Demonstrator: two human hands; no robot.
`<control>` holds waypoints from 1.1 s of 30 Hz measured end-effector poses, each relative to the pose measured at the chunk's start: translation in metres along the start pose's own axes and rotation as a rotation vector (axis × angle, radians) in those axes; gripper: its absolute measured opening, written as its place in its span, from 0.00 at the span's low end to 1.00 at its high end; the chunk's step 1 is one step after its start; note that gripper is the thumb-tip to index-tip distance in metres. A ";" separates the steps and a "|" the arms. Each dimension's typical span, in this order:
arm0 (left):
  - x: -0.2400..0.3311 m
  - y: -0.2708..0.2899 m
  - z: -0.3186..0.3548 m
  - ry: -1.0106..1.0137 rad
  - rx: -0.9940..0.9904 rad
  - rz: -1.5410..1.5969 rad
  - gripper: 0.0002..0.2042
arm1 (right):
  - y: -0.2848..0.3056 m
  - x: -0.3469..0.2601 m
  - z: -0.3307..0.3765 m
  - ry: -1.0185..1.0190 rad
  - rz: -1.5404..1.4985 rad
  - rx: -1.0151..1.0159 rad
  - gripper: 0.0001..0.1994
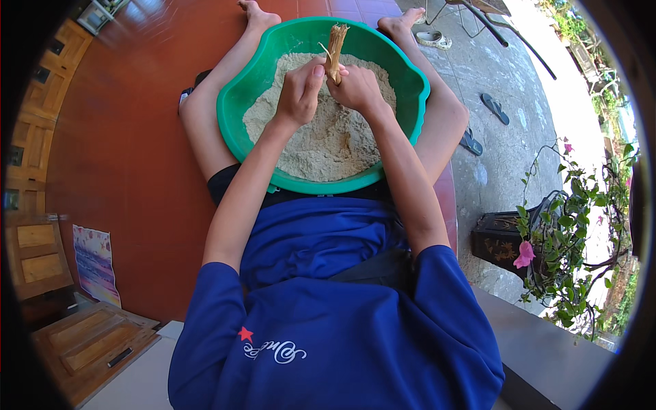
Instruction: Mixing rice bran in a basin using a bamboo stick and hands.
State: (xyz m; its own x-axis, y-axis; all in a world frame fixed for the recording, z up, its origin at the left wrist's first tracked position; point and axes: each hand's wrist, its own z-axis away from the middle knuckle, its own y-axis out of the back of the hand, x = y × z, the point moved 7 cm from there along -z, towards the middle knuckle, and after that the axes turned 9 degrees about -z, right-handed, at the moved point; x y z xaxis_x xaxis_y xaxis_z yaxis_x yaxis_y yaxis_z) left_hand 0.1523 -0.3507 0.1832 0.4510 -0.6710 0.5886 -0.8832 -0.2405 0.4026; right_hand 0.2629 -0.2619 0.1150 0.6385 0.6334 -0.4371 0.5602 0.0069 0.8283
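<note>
Between my outstretched legs rests a wide green basin (pixel 232 102), holding a layer of pale, beige, grainy powder (pixel 328 154). Over the far half of it I grip a rough wooden stick (pixel 335 46), its frayed, splintered end pointing up and away. My right hand (pixel 359 89) is closed round the lower part of the stick. My left hand (pixel 301 89) is closed as well, thumb up, with its fingers against the stick from the left side. The stick's lower end is hidden by my hands. A hollow shows in the powder below them.
Red floor (pixel 137 171) spreads to the left, with wooden panelled doors (pixel 51 109) beyond. On the grey paving to the right lie dark flip-flops (pixel 495 108) and a light clog (pixel 434 39). A potted plant with pink flowers (pixel 567 232) stands nearer on the right.
</note>
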 end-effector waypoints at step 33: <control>0.001 -0.012 0.001 -0.108 -0.031 -0.253 0.17 | -0.047 -0.047 0.016 0.379 -0.622 -0.070 0.10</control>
State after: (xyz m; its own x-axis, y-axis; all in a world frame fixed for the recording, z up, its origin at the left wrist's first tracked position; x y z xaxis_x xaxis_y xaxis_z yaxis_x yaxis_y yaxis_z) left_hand 0.1630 -0.3495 0.1780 0.6387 -0.6636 0.3896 -0.7395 -0.3894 0.5490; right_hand 0.2153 -0.3038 0.0911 -0.0203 0.7206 -0.6931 0.7164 0.4940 0.4926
